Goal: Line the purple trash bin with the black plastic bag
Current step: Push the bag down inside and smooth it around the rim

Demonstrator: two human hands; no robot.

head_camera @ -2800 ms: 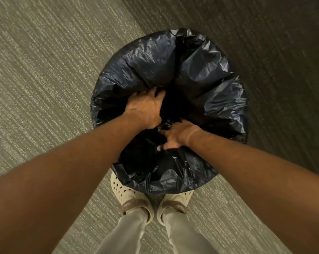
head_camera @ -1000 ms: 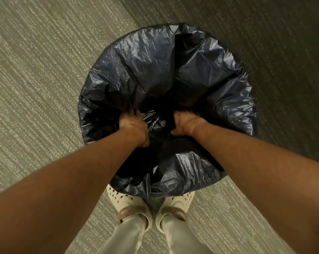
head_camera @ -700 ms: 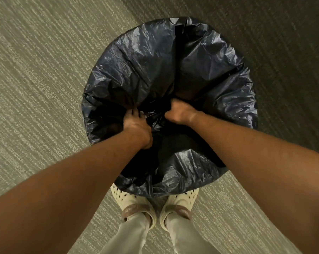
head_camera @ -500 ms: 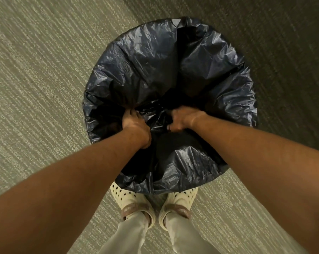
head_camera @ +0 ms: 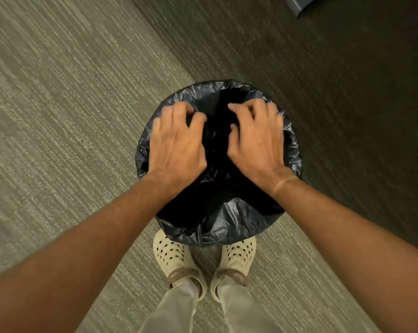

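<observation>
The black plastic bag (head_camera: 229, 224) is spread over a round bin on the floor, and its crinkled edge hangs down all around the outside. The purple bin itself is hidden under the bag. The bag's middle sinks into a dark hollow. My left hand (head_camera: 176, 145) hovers palm down over the left side of the opening. My right hand (head_camera: 256, 143) hovers over the right side. Both have their fingers apart and curled, slightly blurred, with no plastic in them.
The bin stands on carpet where a light grey strip meets a darker one (head_camera: 335, 104). My two cream perforated shoes (head_camera: 172, 258) touch the bin's near side. A grey object's corner (head_camera: 299, 4) shows at the top right.
Both hands have let go of the bunched plastic in the middle and risen out of the bin with fingers spread. The view has pulled back, so the bin looks smaller.
</observation>
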